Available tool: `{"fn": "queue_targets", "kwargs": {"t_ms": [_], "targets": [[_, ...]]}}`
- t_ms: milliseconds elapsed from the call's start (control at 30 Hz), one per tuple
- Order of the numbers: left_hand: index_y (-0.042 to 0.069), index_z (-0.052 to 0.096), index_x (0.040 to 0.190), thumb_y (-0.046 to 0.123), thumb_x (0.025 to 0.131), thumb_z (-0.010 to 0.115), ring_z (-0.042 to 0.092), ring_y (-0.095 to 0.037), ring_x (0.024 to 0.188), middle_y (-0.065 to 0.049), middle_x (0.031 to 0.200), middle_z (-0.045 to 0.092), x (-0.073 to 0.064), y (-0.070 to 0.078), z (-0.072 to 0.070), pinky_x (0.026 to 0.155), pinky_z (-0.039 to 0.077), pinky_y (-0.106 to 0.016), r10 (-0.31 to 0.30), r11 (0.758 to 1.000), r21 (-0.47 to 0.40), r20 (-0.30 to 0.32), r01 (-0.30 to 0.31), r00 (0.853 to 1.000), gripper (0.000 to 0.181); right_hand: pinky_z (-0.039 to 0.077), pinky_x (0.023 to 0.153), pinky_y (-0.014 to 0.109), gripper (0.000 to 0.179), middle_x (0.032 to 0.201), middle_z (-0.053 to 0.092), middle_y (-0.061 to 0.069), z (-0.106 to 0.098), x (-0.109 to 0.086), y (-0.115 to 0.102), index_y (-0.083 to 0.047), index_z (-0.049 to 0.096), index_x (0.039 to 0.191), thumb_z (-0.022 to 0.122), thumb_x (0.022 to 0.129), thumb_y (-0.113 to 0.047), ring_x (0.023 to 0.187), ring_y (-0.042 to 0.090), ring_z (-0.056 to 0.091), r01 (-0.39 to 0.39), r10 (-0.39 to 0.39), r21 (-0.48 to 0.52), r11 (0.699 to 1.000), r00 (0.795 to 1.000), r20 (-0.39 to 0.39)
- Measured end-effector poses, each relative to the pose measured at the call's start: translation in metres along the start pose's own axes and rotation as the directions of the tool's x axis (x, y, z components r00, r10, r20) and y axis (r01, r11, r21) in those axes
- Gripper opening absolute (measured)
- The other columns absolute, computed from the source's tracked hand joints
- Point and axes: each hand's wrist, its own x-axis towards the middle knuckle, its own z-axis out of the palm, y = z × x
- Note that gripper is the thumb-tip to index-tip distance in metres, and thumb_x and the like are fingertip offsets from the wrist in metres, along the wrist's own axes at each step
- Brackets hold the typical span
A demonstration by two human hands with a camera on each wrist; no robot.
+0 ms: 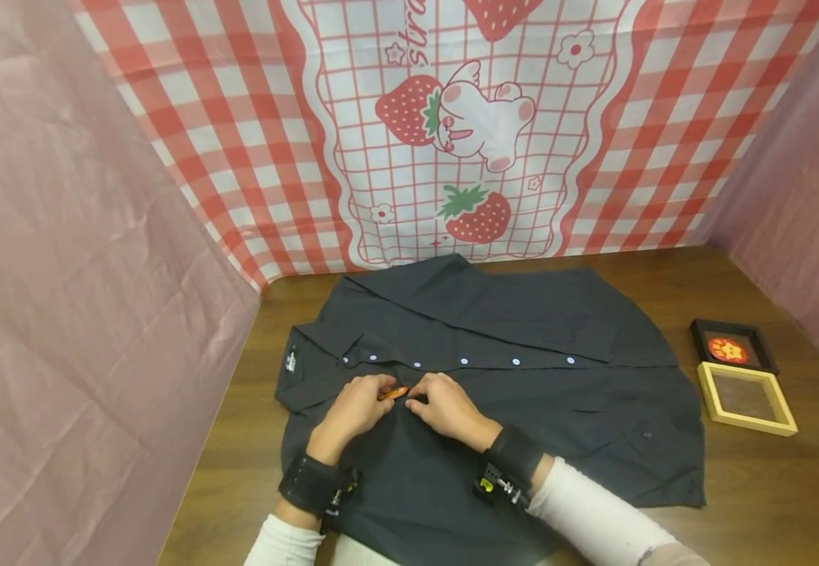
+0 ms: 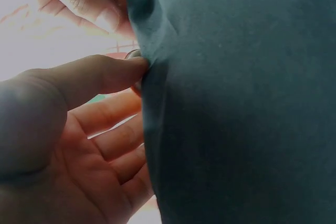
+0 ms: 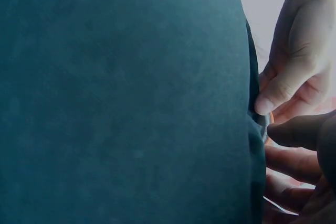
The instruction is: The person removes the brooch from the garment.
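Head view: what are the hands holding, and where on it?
Both hands, left and right, pinch a small orange object by its ends, over the dark shirt.

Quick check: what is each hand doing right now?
Left hand: pinches a small orange thing on the dark shirt.
Right hand: fingers curled, pinching the same orange thing and shirt fabric.

Evenly and softly lit from above in the head view, sharp at centre, with wide-angle bending toward the edges and only faint shadows. Dim and close in both wrist views: dark cloth blurred, background blown out to white glare, fingers soft-focused.
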Motion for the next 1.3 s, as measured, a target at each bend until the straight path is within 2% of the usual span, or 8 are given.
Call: {"fn": "queue_targets", "kwargs": {"t_ms": [300, 533, 667, 800, 1000, 1133, 1233, 1300], "targets": [[0.007, 0.072, 0.111, 0.011, 0.085, 0.072, 0.07, -0.028, 0.098, -0.008, 0.105, 0.074, 0.001, 0.0, 0.002, 0.085, 0.054, -0.044, -0.016, 1.0, -0.006, -0.042, 0.016, 0.999, 0.025, 0.048, 0.07, 0.033, 0.008, 0.08, 0.066, -0.001, 0.002, -0.004, 0.001, -0.011, 0.076, 0.087, 0.073, 0.085, -0.018, 0.077, 0.016, 0.057, -0.02, 0.02, 0.007, 1.0, 1.0, 0.006], [0.006, 0.073, 0.107, 0.009, 0.085, 0.071, 0.07, -0.027, 0.095, -0.008, 0.102, 0.075, 0.0, -0.001, 0.002, 0.083, 0.054, -0.045, 0.011, 1.0, -0.023, -0.084, -0.013, 0.996, 0.022, 0.048, 0.067, 0.029, 0.007, 0.078, 0.067, -0.001, 0.002, -0.002, 0.002, -0.012, 0.074, 0.082, 0.073, 0.085, -0.018, 0.072, 0.013, 0.059, -0.024, 0.024, 0.015, 1.0, 0.999, -0.03], [0.006, 0.074, 0.106, 0.008, 0.086, 0.07, 0.07, -0.028, 0.093, -0.009, 0.102, 0.075, 0.001, -0.002, 0.0, 0.081, 0.054, -0.044, 0.003, 0.999, -0.035, -0.092, -0.006, 0.996, 0.021, 0.046, 0.066, 0.029, 0.007, 0.074, 0.065, -0.002, 0.0, 0.003, 0.001, -0.013, 0.071, 0.08, 0.074, 0.084, -0.018, 0.071, 0.013, 0.056, -0.038, 0.039, 0.013, 0.999, 0.998, -0.056], [0.005, 0.072, 0.11, 0.005, 0.084, 0.068, 0.07, -0.027, 0.096, -0.008, 0.104, 0.075, 0.001, -0.003, -0.002, 0.085, 0.053, -0.045, -0.016, 0.998, -0.056, -0.098, 0.01, 0.995, 0.026, 0.046, 0.067, 0.031, 0.01, 0.077, 0.063, -0.001, -0.002, 0.007, -0.002, -0.014, 0.068, 0.085, 0.076, 0.082, -0.019, 0.074, 0.015, 0.055, -0.053, 0.053, 0.006, 0.999, 0.996, -0.069], [0.006, 0.072, 0.108, 0.006, 0.083, 0.072, 0.071, -0.026, 0.096, -0.007, 0.1, 0.076, 0.001, -0.005, -0.001, 0.087, 0.052, -0.047, 0.007, 0.998, -0.058, -0.124, -0.014, 0.992, 0.025, 0.05, 0.075, 0.037, 0.014, 0.087, 0.065, 0.002, -0.002, 0.009, -0.007, -0.011, 0.072, 0.092, 0.078, 0.08, -0.017, 0.084, 0.02, 0.059, -0.025, 0.028, 0.035, 0.999, 0.995, -0.092], [0.008, 0.076, 0.1, 0.008, 0.083, 0.074, 0.07, -0.026, 0.094, -0.007, 0.099, 0.075, 0.001, -0.006, 0.0, 0.084, 0.052, -0.045, 0.031, 0.998, -0.048, -0.148, -0.038, 0.989, 0.016, 0.05, 0.07, 0.031, 0.011, 0.084, 0.065, 0.002, 0.001, 0.012, -0.009, -0.011, 0.074, 0.09, 0.077, 0.08, -0.014, 0.078, 0.017, 0.059, 0.013, -0.009, 0.053, 0.998, 0.997, -0.08], [0.011, 0.077, 0.095, 0.009, 0.084, 0.073, 0.069, -0.026, 0.094, -0.006, 0.098, 0.074, 0.001, -0.006, -0.001, 0.084, 0.052, -0.045, 0.05, 0.998, -0.039, -0.171, -0.057, 0.984, 0.012, 0.049, 0.066, 0.029, 0.009, 0.079, 0.064, 0.001, 0.003, 0.014, -0.01, -0.01, 0.074, 0.089, 0.076, 0.081, -0.013, 0.072, 0.014, 0.059, 0.013, -0.01, 0.041, 0.999, 0.997, -0.071], [0.012, 0.077, 0.093, 0.01, 0.083, 0.073, 0.07, -0.026, 0.094, -0.005, 0.097, 0.075, 0.002, -0.006, -0.002, 0.083, 0.053, -0.045, 0.057, 0.997, -0.039, -0.188, -0.065, 0.98, 0.011, 0.05, 0.068, 0.03, 0.007, 0.078, 0.065, 0.001, 0.004, 0.015, -0.009, -0.01, 0.075, 0.087, 0.076, 0.081, -0.014, 0.072, 0.014, 0.059, 0.009, -0.007, 0.025, 1.0, 0.997, -0.076]]}}
